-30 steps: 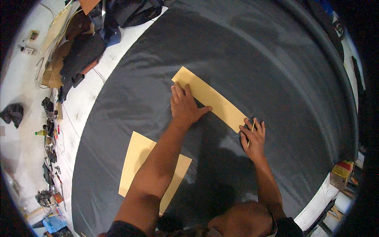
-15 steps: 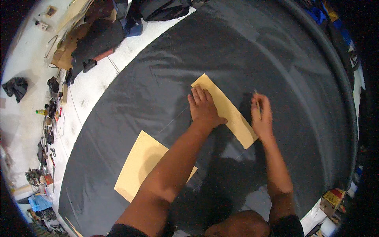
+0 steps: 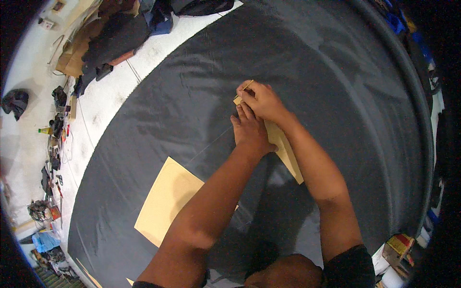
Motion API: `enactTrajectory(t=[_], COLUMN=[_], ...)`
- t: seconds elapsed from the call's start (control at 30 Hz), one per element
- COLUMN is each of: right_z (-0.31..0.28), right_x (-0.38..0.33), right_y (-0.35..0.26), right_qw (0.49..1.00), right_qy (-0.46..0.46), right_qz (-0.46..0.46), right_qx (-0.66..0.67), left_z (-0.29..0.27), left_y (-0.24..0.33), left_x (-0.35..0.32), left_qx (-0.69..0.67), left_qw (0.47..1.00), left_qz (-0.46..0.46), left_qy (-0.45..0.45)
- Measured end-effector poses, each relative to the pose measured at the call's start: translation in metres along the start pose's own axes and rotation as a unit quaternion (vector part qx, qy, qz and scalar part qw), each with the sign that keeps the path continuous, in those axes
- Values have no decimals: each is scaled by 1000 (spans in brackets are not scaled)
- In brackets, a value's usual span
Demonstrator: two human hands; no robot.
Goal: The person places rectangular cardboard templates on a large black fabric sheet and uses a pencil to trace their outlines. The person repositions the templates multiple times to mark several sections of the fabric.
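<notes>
Left hand lies flat on long tan card strip slanting far-left to near-right across black sheet; right hand, pinching thin yellow stick, is nearer strip's far end.

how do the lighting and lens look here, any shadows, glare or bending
In the head view, fisheye blackness fills the corners and the edge of the dark sheet shows as a curve; in the head view, shadow darkens the sheet between the forearms and part of the large yellow piece; in the head view, pale sheen streaks the sheet's right side.
</notes>
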State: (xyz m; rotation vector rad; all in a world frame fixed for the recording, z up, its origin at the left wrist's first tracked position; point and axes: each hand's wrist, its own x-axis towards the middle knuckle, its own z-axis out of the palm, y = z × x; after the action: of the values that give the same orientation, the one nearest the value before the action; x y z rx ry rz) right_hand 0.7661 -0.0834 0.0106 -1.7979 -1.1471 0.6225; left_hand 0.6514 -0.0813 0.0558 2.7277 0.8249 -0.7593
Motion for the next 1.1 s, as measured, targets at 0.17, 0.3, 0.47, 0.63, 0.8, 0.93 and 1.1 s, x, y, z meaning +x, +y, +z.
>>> enactTrajectory(t=[0.17, 0.3, 0.47, 0.63, 0.8, 0.93, 1.1], right_z=[-1, -13, -28, -22, -39, -40, -33], right_x=[2, 5, 9, 9, 12, 8, -1], right_y=[-3, -1, 8, 5, 3, 7, 16], right_qw=[1000, 996, 993, 993, 989, 989, 982], right_qy=[-25, -16, 36, -6, 31, 30, 55], right_qz=[-12, -25, -7, -20, 34, 1, -49], right_qx=[-8, -78, -112, -117, -141, -142, -171], left_z=[1, 1, -4, -4, -8, -7, -4], left_y=[-2, 2, 5, 7, 10, 11, 12], left_x=[3, -1, 3, 6, 8, 10, 10], left_qx=[-6, -8, 24, 35, 48, 52, 56], left_qw=[1000, 1000, 1000, 999, 999, 999, 998], left_qz=[5, -5, -10, -4, -7, -12, -10], left_qy=[-2, 23, -2, 6, -7, -4, 11])
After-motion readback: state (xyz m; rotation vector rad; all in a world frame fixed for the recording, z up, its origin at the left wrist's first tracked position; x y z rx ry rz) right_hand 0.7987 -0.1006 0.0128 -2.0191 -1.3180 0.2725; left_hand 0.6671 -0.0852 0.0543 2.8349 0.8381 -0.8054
